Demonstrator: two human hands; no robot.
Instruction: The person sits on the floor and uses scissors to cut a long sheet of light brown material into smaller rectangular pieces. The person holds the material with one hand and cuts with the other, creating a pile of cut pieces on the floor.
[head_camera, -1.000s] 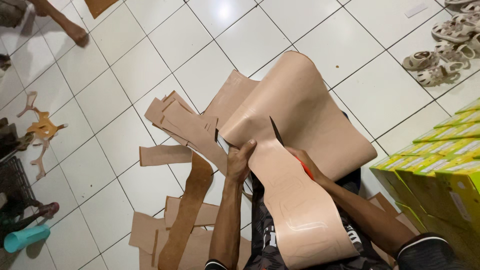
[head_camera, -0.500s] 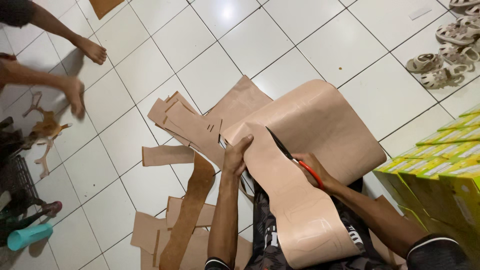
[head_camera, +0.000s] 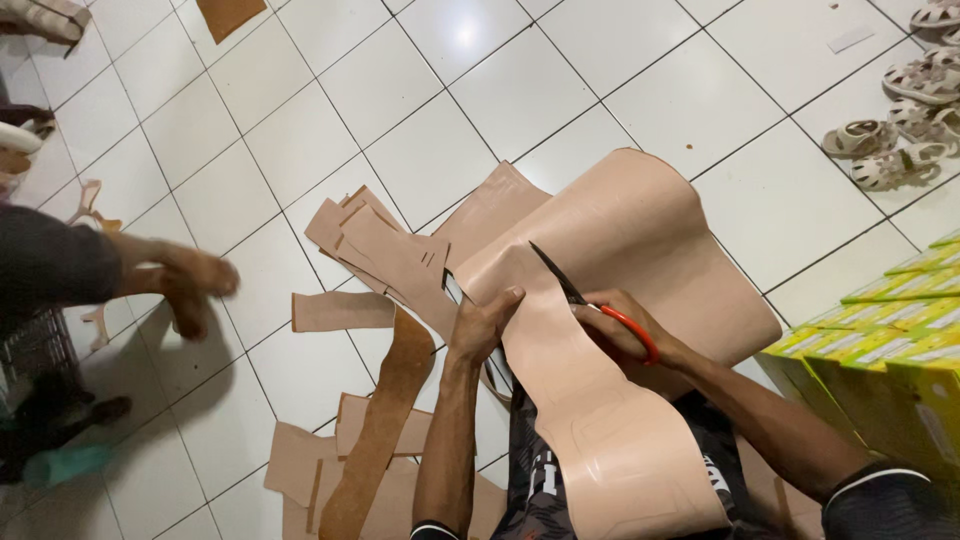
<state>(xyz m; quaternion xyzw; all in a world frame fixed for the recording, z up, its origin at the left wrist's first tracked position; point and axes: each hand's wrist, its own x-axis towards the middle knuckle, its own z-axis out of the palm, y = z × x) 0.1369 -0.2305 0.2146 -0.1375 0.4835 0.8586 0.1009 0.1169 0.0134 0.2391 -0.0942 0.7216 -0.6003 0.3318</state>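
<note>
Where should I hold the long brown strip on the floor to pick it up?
Probably take the long brown strip at its upper end, coming from the left side over bare tiled floor. That end bends clear near the left hand, while its lower end lies over other scraps, so pinching there is harder.

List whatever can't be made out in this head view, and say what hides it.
- Scissors: lower blade hidden beneath the tan leather sheet.
- Left hand: thumb curled under that sheet's edge.
- Co-worker's hand: motion-blurred, fingers unclear.
- Yellow boxes: cut off by the right edge.
- Sandals: small, partly cropped at the edge.
</note>
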